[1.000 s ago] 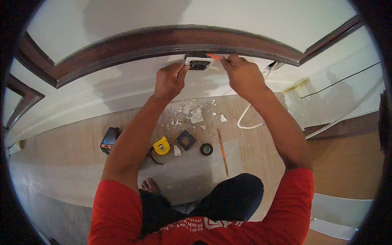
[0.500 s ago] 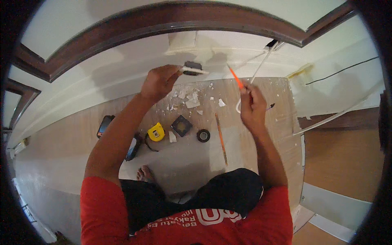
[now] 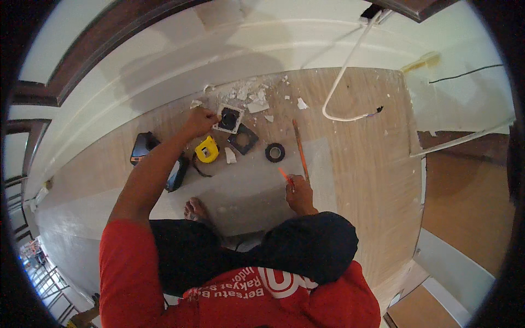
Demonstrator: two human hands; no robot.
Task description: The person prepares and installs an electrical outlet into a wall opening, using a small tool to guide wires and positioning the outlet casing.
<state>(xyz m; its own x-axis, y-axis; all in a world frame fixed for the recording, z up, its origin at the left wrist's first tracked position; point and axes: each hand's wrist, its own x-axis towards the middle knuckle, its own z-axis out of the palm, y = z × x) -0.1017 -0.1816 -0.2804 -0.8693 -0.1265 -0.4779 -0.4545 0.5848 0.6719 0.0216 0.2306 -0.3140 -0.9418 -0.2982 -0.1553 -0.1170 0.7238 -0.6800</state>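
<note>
My left hand grips the edge of a wall socket insert, a square white-rimmed piece with a black centre, held low over the floor. Close by, a square black frame lies on the boards. In my right hand, near my knee, is a slim orange screwdriver, its tip toward the far left. A roll of black tape and a long, thin orange-brown stick lie just beyond that hand. To the left sits a yellow tape measure.
Broken plaster bits litter the floor along the wall. A white cable hangs from a wall hole and curves onto the boards. Beside my left forearm lies a black power tool. Wooden boards stand at the right.
My left hand has lowered the socket insert from near the wall to beside the black frame. My right hand has drawn back toward my knee with the screwdriver, away from the cable.
</note>
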